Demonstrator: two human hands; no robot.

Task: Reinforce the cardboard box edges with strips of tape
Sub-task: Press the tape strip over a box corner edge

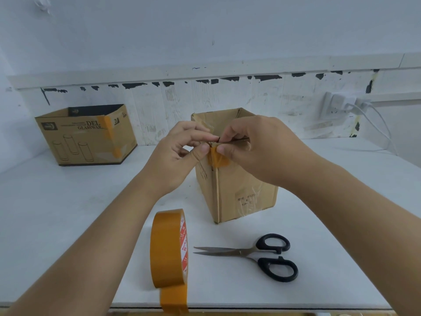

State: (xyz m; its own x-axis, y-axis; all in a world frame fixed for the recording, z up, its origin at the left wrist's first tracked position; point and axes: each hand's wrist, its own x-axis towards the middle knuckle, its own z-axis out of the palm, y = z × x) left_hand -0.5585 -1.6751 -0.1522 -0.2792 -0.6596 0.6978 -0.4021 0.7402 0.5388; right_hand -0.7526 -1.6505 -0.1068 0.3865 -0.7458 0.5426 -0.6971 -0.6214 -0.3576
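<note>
The person is working at the top near corner of an open, plain brown cardboard box [237, 188] standing upright on the white tabletop [68, 213], and both hands are meeting at that corner because that is where a short strip of orange-brown tape [217, 159] is being folded over the rim. The left hand [180, 153] is curling its fingers, with the thumb tip pressing the strip's upper left edge against the cardboard, seemingly to keep it from lifting. The right hand [255, 144] is pinching the rim just beside it, thumb outside on the tape and fingers tucking over the top edge, probably wrapping the strip inward. Below the left wrist, the orange-brown tape roll [169, 249] is standing on edge with a loose tail hanging off the table's near edge, ready for the next pull. Black-handled steel scissors [252, 255] are lying under the right forearm, within easy reach. Far beyond the left hand, a printed glassware carton [86, 135] is sitting with an orange strip already down its corner
</note>
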